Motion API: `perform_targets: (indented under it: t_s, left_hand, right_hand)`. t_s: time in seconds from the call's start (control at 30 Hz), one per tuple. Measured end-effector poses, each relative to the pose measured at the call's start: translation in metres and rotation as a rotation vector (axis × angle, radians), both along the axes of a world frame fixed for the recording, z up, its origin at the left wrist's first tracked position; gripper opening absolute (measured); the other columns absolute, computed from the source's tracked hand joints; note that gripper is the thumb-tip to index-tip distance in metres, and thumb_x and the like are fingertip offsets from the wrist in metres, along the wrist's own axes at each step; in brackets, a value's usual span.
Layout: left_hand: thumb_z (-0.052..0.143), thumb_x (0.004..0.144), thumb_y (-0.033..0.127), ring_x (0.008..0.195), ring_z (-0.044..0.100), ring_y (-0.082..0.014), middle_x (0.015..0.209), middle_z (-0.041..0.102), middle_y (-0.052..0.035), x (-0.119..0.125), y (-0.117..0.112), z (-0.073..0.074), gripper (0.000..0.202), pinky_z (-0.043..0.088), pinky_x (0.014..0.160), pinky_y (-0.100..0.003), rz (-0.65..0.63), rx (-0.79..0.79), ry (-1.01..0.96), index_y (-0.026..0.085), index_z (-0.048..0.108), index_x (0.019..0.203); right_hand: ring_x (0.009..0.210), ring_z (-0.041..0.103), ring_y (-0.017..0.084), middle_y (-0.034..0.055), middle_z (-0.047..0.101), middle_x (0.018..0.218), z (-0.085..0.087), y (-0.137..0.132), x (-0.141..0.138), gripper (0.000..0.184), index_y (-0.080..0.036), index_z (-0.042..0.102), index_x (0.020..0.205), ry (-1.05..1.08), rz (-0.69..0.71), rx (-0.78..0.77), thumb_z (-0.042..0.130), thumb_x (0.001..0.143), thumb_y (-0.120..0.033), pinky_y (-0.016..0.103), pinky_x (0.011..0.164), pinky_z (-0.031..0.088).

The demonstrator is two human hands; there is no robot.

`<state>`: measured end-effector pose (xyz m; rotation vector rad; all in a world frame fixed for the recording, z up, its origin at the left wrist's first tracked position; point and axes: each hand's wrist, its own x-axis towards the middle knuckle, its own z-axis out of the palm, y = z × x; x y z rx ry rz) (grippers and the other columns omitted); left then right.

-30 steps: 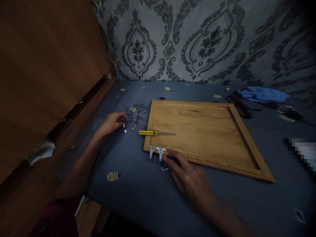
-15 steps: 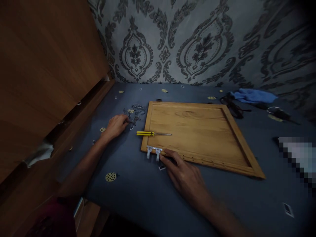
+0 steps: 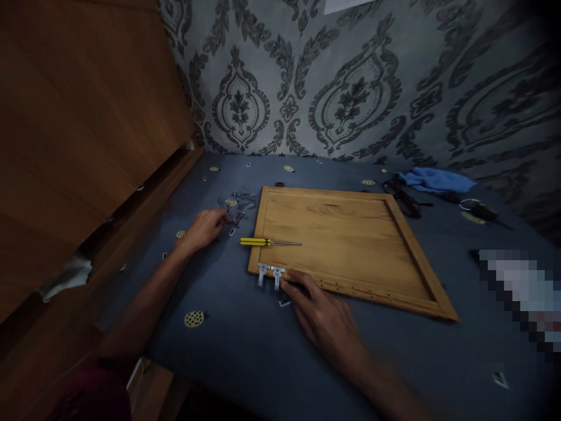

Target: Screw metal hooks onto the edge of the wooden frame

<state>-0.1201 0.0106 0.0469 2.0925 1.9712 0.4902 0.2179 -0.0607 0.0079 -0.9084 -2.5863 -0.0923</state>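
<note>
My left hand (image 3: 205, 227) reaches to a loose pile of small metal pieces (image 3: 243, 199), its fingertips pinched at the near side; what lies between them is too small to make out. My right hand (image 3: 324, 310) is at the near edge of a framed wooden panel (image 3: 342, 234), thumb and forefinger closed at the right one of two T-shaped metal hinges. The right hinge (image 3: 277, 276) and left hinge (image 3: 262, 273) sit side by side over that edge, near its left corner. A yellow-handled screwdriver (image 3: 256, 241) lies across the panel's left side, its shaft pointing right.
A blue cloth (image 3: 438, 179), dark glasses (image 3: 403, 199) and keys on a ring (image 3: 477, 207) lie at the back right of the blue-grey covered table (image 3: 245, 356). A blurred-out flat device (image 3: 517, 286) is at the right. A wooden cabinet (image 3: 87, 117) borders the left side.
The view has shifted slightly, so the panel and the things on it appear a little lower and further left. Both hands stay at the same places on the table.
</note>
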Motion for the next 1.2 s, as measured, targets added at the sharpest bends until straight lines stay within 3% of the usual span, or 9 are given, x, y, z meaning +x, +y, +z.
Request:
perform_targets:
  t_s: [0.27, 0.37, 0.53, 0.7, 0.87, 1.03, 1.2]
  left_hand:
    - [0.058, 0.082, 0.022, 0.085, 0.067, -0.0179, 0.095, 0.074, -0.0046, -0.010, 0.001, 0.011, 0.026, 0.049, 0.077, -0.026, 0.020, 0.032, -0.208, 0.017, 0.069, 0.105]
    - [0.058, 0.082, 0.022, 0.082, 0.066, -0.0165, 0.092, 0.072, -0.0042, -0.006, -0.008, 0.014, 0.024, 0.049, 0.074, -0.025, -0.031, -0.011, -0.270, 0.016, 0.068, 0.103]
    - [0.059, 0.081, 0.015, 0.072, 0.062, -0.0141, 0.078, 0.069, 0.0012, 0.018, -0.039, 0.009, 0.016, 0.046, 0.069, -0.025, -0.161, -0.095, -0.288, 0.020, 0.071, 0.090]
    - [0.062, 0.084, 0.017, 0.074, 0.061, -0.0145, 0.083, 0.067, 0.0002, 0.025, -0.056, 0.001, 0.008, 0.046, 0.071, -0.027, -0.135, -0.081, -0.297, 0.020, 0.069, 0.087]
    - [0.064, 0.088, 0.023, 0.081, 0.065, -0.0163, 0.094, 0.070, -0.0023, 0.015, -0.064, 0.000, 0.011, 0.051, 0.076, -0.028, -0.087, -0.071, -0.324, 0.021, 0.071, 0.097]
    - [0.063, 0.095, 0.028, 0.083, 0.064, -0.0173, 0.095, 0.069, -0.0042, 0.012, -0.075, -0.004, 0.013, 0.052, 0.079, -0.030, -0.069, -0.001, -0.284, 0.020, 0.073, 0.099]
    - [0.055, 0.104, 0.026, 0.095, 0.068, -0.0201, 0.102, 0.070, -0.0069, 0.012, -0.076, -0.014, 0.022, 0.054, 0.088, -0.032, -0.205, 0.109, -0.046, 0.019, 0.074, 0.111]
  right_hand:
    - [0.087, 0.080, 0.020, 0.0114, 0.074, 0.130, -0.001, -0.001, 0.000, 0.047, -0.024, 0.071, 0.131, -0.005, -0.011, 0.000, 0.048, 0.095, -0.004, 0.028, 0.064, 0.065]
    - [0.085, 0.080, 0.019, 0.0112, 0.074, 0.130, -0.001, -0.001, 0.001, 0.047, -0.024, 0.071, 0.132, -0.014, -0.012, -0.008, 0.049, 0.095, -0.005, 0.027, 0.063, 0.065]
    - [0.090, 0.080, 0.020, 0.0123, 0.074, 0.130, 0.000, -0.001, 0.001, 0.046, -0.023, 0.070, 0.132, 0.001, -0.001, -0.031, 0.048, 0.096, -0.004, 0.028, 0.068, 0.066]
    - [0.085, 0.080, 0.021, 0.0151, 0.074, 0.127, 0.002, -0.001, 0.000, 0.043, -0.019, 0.071, 0.129, 0.038, 0.019, 0.000, 0.045, 0.098, -0.005, 0.031, 0.065, 0.066]
    - [0.082, 0.079, 0.020, 0.0141, 0.073, 0.131, 0.004, -0.002, 0.001, 0.041, -0.020, 0.070, 0.131, 0.014, 0.004, -0.034, 0.047, 0.100, -0.008, 0.029, 0.064, 0.064]
    - [0.083, 0.078, 0.021, 0.0140, 0.072, 0.133, 0.004, -0.002, 0.001, 0.042, -0.021, 0.069, 0.133, 0.006, 0.000, -0.046, 0.048, 0.099, -0.008, 0.030, 0.066, 0.064]
    - [0.081, 0.078, 0.022, 0.0146, 0.072, 0.132, 0.005, -0.003, -0.001, 0.042, -0.020, 0.070, 0.132, 0.004, -0.001, -0.049, 0.049, 0.099, -0.008, 0.032, 0.062, 0.063]
